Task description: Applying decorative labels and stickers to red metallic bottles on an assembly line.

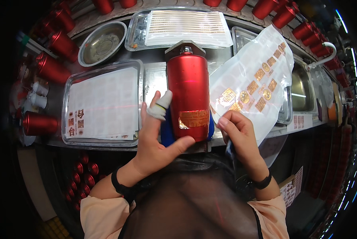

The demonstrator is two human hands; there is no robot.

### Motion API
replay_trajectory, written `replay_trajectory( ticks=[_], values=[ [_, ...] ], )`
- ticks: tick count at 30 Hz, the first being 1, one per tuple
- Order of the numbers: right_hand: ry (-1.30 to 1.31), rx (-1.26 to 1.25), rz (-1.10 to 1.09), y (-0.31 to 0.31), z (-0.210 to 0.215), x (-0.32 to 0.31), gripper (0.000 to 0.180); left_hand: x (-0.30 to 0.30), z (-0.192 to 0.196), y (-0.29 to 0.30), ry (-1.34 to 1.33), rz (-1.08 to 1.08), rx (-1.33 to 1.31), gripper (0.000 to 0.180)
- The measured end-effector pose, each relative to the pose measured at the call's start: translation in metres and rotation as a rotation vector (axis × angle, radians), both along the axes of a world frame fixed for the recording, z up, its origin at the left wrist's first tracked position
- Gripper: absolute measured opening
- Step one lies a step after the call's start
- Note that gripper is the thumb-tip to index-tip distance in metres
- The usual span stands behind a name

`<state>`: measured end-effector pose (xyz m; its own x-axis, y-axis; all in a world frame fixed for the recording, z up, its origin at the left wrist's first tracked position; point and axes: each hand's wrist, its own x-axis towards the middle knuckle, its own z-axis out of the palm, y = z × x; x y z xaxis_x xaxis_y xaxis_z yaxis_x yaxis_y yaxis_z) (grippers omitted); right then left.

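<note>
In front of me a glossy red bottle (187,83) lies with its neck pointing away from me, resting on a blue support (167,129). A gold decal (194,119) sits on its surface near the close end. My left hand (153,137) is beside the bottle's left side, fingers spread and holding nothing; its thumb reaches toward the bottle's near end. A white cover wraps one of its fingertips. On the right, my right hand (241,133) pinches the near left edge of a translucent sheet of gold decals (248,59).
A metal tray (141,79) with stacked decal sheets (106,99) stands left; another tray (136,36) with striped paper (190,24) lies behind the bottle. A round metal bowl (91,46) stands back left. A sink (304,87) is at right. Several red bottles (53,67) line the bench.
</note>
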<state>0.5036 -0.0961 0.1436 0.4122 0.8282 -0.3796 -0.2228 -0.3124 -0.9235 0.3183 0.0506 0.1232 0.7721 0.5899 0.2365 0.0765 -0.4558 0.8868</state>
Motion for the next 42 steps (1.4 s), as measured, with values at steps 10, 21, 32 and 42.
replay_trajectory(
  ticks=[10,21,32,42],
  values=[
    [-0.175,0.115,-0.111,0.026,-0.016,-0.014,0.029,0.024,-0.011,0.003,-0.203,-0.044,-0.624,0.076],
    [-0.101,0.131,-0.076,0.029,-0.015,-0.01,0.029,0.021,-0.015,0.012,-0.183,-0.116,-0.629,0.083],
    [-0.041,0.16,-0.088,0.03,-0.015,-0.012,0.024,0.023,-0.016,0.009,-0.211,-0.087,-0.627,0.075],
    [-0.041,0.064,-0.072,0.028,-0.007,-0.012,0.023,0.014,-0.033,0.012,-0.311,-0.07,-0.863,0.074]
  ],
)
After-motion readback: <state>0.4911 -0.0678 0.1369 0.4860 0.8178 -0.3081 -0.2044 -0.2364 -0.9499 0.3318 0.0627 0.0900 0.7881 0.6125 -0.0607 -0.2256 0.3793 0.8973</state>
